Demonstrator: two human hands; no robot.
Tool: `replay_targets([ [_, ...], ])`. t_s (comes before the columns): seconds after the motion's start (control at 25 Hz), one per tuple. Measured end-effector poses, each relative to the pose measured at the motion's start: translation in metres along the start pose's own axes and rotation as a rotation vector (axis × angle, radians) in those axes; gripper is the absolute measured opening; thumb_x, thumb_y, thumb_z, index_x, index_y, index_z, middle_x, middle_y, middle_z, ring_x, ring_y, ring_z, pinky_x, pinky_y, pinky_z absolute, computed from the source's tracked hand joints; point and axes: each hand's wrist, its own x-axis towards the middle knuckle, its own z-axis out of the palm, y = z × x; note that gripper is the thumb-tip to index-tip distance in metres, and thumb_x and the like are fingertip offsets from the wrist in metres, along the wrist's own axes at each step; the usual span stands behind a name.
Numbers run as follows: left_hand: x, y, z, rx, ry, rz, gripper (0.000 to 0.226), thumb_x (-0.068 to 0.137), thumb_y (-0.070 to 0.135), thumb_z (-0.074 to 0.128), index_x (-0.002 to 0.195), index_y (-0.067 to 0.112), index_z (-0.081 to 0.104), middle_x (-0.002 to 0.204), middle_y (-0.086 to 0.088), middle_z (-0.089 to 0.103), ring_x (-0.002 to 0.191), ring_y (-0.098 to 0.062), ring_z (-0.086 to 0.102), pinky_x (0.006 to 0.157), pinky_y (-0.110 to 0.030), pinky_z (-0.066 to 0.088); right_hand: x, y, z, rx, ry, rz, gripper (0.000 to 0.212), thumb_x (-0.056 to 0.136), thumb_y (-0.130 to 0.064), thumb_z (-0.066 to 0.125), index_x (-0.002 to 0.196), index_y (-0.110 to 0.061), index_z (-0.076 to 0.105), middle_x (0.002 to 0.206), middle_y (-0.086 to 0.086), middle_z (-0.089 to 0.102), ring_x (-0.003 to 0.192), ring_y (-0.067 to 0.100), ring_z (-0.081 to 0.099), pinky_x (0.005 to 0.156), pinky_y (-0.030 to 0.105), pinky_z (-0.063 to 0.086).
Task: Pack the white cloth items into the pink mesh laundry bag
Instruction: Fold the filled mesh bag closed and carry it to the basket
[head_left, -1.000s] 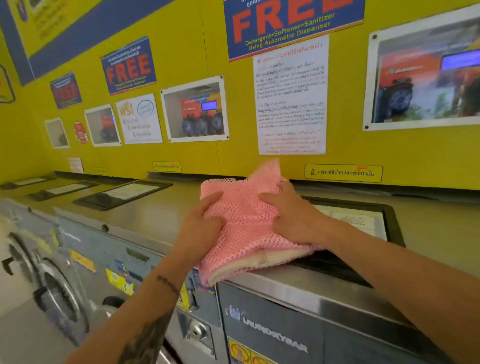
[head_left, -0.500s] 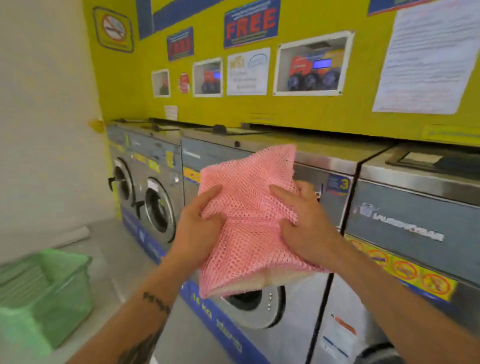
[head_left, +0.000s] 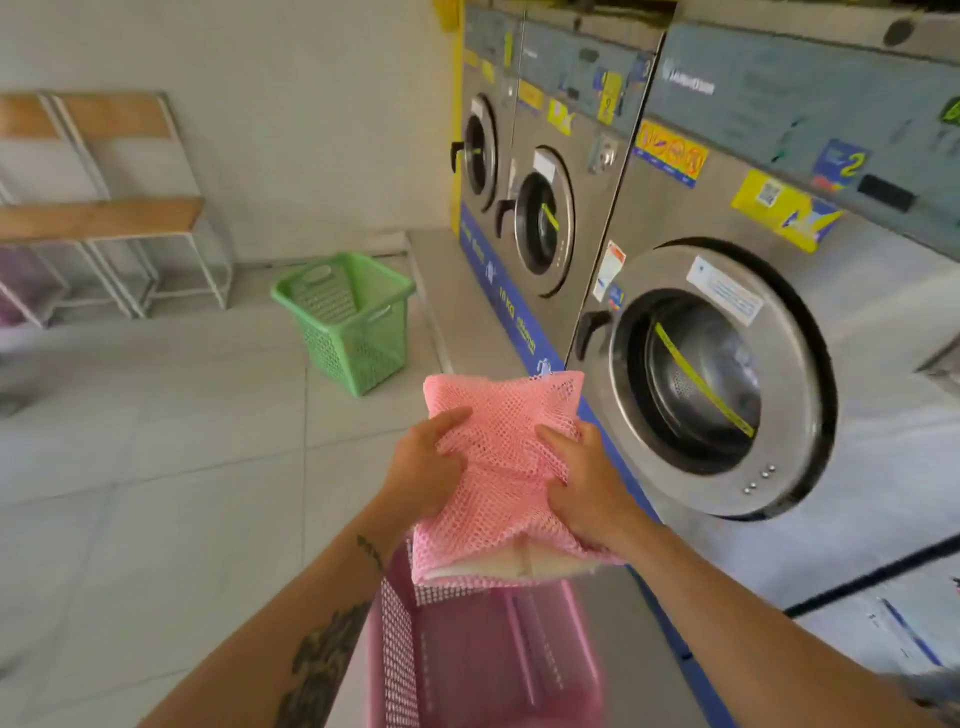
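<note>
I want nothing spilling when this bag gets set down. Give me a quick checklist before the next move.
1. Both hands on the pink mesh bag: ok, left hand and right hand grip it.
2. White cloth inside the bag: ok, though it shows at the lower edge.
3. Bag closed: cannot tell.
4. Pink basket below the bag: ok.
5. Nearest washer door shut: ok.

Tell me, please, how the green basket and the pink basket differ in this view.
The green basket stands on the floor by the far wall, clear of everything; the pink basket sits close below the pink mesh bag, which both hands hold. The green one shows whole and sharp; the pink one is blurred and cut off by the frame. Both have perforated walls.
</note>
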Motion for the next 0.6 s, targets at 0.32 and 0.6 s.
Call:
replay_targets([
  [0.32,0.036,-0.144,0.082,0.272,-0.192,-0.271,0.057,0.094,0.0,0.05,0.141,0.032,0.05,0.14,-0.007,0.05,0.07,0.0,0.053,0.045,-0.003,0.043,0.026,0.112,0.127,0.023,-0.334,0.218,0.07,0.079,-0.002,0.056,0.146,-0.02,0.045,0.154,0.015,0.016,0.143,0.031,0.032,0.116,0.033,0.03],
  [0.6,0.077,-0.312,0.158,0.318,-0.359,-0.408,0.061,0.091,-0.002,0.052,0.139,0.037,0.05,0.147,-0.003,0.043,0.108,-0.014,0.054,0.052,-0.007,0.05,0.042,0.215,0.271,0.037,-0.478,0.354,0.072,0.088,-0.005,0.063,0.15,-0.026,0.033,0.163,0.007,-0.002,0.141,0.033,0.036,0.102,0.042,0.051],
])
